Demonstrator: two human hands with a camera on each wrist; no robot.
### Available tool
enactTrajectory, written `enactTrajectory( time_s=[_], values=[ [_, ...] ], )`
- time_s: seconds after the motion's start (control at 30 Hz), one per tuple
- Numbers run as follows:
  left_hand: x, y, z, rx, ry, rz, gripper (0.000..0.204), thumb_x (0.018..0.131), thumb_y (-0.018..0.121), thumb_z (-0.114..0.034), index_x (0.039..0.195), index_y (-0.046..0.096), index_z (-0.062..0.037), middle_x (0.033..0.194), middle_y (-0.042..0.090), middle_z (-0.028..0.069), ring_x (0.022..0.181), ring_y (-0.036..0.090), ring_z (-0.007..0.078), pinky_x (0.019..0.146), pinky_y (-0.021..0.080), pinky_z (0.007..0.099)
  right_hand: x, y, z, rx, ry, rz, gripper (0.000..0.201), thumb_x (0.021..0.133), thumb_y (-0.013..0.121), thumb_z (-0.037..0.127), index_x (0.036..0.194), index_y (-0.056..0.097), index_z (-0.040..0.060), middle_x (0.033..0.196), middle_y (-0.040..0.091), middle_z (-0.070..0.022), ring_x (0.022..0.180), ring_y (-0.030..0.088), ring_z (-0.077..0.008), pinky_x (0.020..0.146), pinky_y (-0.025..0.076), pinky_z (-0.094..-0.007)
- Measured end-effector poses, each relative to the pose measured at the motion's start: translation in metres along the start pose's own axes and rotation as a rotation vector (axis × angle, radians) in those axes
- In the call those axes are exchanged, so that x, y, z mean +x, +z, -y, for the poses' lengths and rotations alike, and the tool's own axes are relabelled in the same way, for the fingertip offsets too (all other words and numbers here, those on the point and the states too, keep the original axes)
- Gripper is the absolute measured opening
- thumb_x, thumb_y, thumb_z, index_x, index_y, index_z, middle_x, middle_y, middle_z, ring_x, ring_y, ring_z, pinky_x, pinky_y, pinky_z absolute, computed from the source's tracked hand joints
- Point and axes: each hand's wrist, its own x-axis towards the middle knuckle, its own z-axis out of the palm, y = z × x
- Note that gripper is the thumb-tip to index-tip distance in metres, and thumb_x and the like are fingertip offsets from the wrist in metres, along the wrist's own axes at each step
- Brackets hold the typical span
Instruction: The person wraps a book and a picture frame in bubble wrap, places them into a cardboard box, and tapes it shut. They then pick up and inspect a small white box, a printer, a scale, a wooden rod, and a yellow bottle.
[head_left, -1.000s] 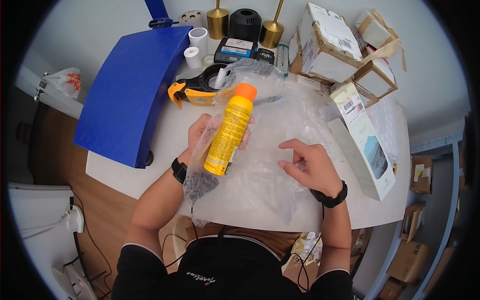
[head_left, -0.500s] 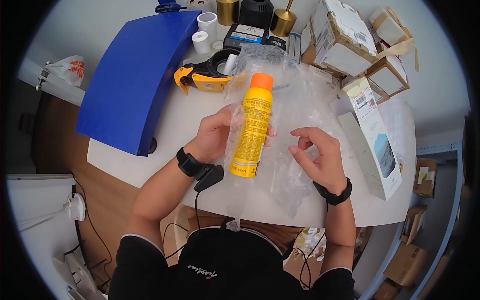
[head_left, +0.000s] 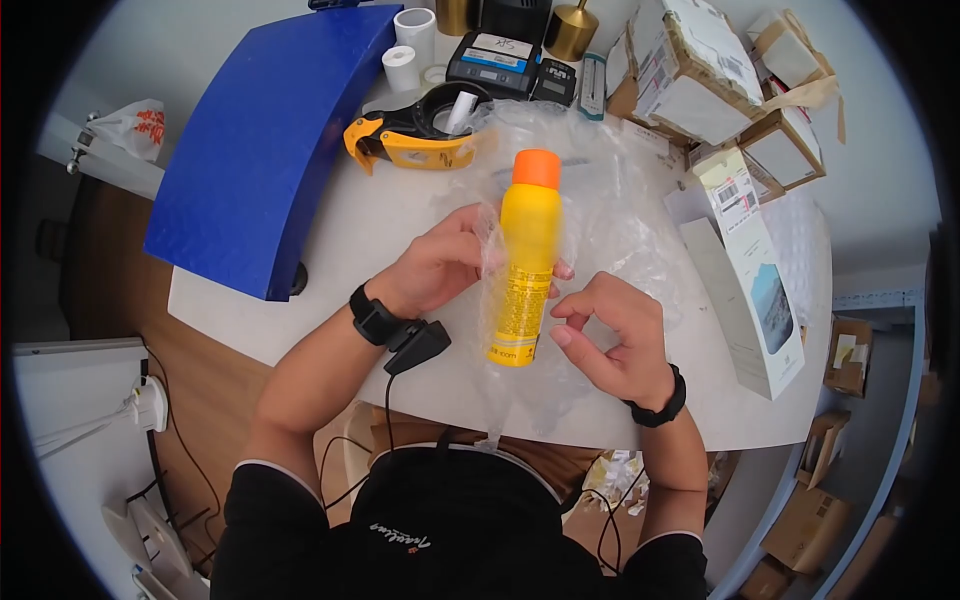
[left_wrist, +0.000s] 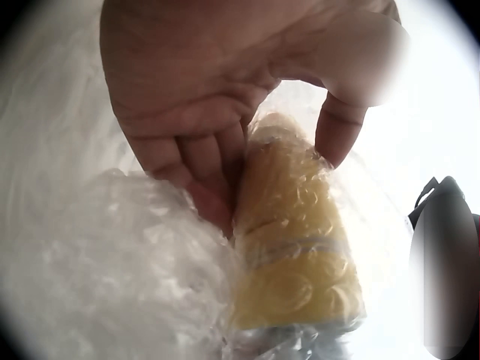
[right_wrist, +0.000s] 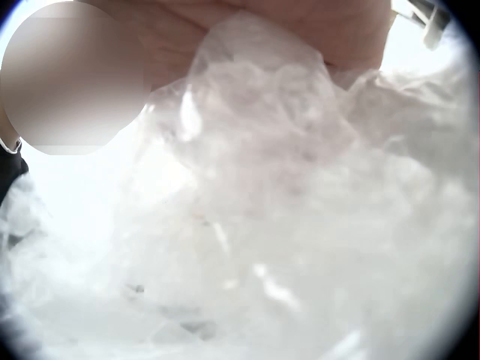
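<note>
A yellow spray can [head_left: 525, 290] with an orange cap [head_left: 537, 168] stands out over the middle of the table, cap pointing away from me. My left hand [head_left: 440, 262] grips it from the left, thumb on one side and fingers behind. Bubble wrap [left_wrist: 300, 281] covers the can's side in the left wrist view. To the right of the can is my right hand [head_left: 618, 335], fingers bent, with a gap between thumb and forefinger. Loose bubble wrap [right_wrist: 262, 172] overlaps its palm in the right wrist view, hiding some fingers.
A yellow-and-black tape dispenser [head_left: 425, 150] lies beyond my left hand, near a blue curved panel [head_left: 265, 150]. A tall white box [head_left: 750, 290] rests at the right, below several worn cartons [head_left: 695, 70]. A black label printer [head_left: 493, 62] sits at the back.
The can has shifted right and turned from a slant to nearly straight. My left hand moved right with it. My right hand has come closer to the can.
</note>
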Motion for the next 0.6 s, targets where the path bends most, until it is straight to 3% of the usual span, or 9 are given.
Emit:
enactTrajectory(
  time_s=[0.07, 0.17, 0.3, 0.37, 0.53, 0.6],
  values=[
    [0.0, -0.002, 0.002, 0.002, -0.006, 0.097, 0.06, 0.084, 0.062, -0.023, 0.137, 0.052, 0.0031, 0.127, 0.066, 0.0244, 0.113, 0.067, 0.03, 0.105, 0.048, 0.0411, -0.001, 0.003, 0.0, 0.007, -0.003, 0.007, 0.016, 0.079, 0.077, 0.004, 0.092, 0.069, 0.0046, 0.07, 0.063, -0.0056, 0.064, 0.061, -0.0202, 0.059, 0.047, -0.0302],
    [-0.001, 0.0, 0.002, 0.003, -0.001, 0.088, 0.06, 0.085, 0.063, -0.022, 0.138, 0.052, 0.003, 0.127, 0.066, 0.024, 0.115, 0.067, 0.03, 0.105, 0.048, 0.0411, -0.002, 0.004, -0.002, 0.015, -0.008, 0.015, 0.016, 0.079, 0.078, 0.004, 0.092, 0.069, 0.0047, 0.071, 0.064, -0.0056, 0.064, 0.061, -0.0199, 0.058, 0.047, -0.03],
    [0.0, 0.0, 0.002, 0.004, -0.001, 0.082, 0.06, 0.086, 0.065, -0.021, 0.139, 0.051, 0.003, 0.128, 0.065, 0.0244, 0.115, 0.066, 0.0303, 0.105, 0.048, 0.0418, -0.001, 0.006, -0.001, 0.02, 0.005, 0.0, 0.015, 0.079, 0.078, 0.004, 0.088, 0.066, 0.0048, 0.07, 0.063, -0.0053, 0.063, 0.061, -0.02, 0.058, 0.046, -0.03],
    [0.0, 0.001, 0.002, 0.053, -0.04, 0.022, 0.081, 0.08, 0.073, -0.032, 0.144, 0.041, 0.0054, 0.128, 0.06, 0.0307, 0.116, 0.064, 0.0357, 0.106, 0.048, 0.047, -0.001, 0.004, -0.001, 0.042, 0.004, 0.006, 0.016, 0.078, 0.077, 0.003, 0.084, 0.063, 0.0049, 0.07, 0.062, -0.0051, 0.062, 0.06, -0.0195, 0.058, 0.046, -0.0301],
    [-0.001, 0.001, 0.002, 0.038, -0.036, 0.04, 0.079, 0.08, 0.074, -0.029, 0.144, 0.042, 0.0049, 0.128, 0.062, 0.0286, 0.118, 0.064, 0.0353, 0.106, 0.048, 0.0476, -0.009, -0.004, -0.007, 0.119, 0.097, 0.038, 0.019, 0.078, 0.074, 0.001, 0.078, 0.055, 0.0057, 0.067, 0.058, -0.0047, 0.059, 0.057, -0.0167, 0.056, 0.044, -0.0307],
    [-0.001, 0.002, 0.001, 0.039, -0.031, 0.047, 0.078, 0.08, 0.074, -0.029, 0.143, 0.043, 0.0045, 0.127, 0.063, 0.0274, 0.117, 0.064, 0.0348, 0.107, 0.047, 0.0472, -0.01, -0.007, -0.007, 0.215, 0.203, 0.144, 0.016, 0.078, 0.072, 0.0, 0.083, 0.058, 0.0051, 0.067, 0.059, -0.0042, 0.06, 0.059, -0.0149, 0.071, 0.053, -0.0317]
  ],
)
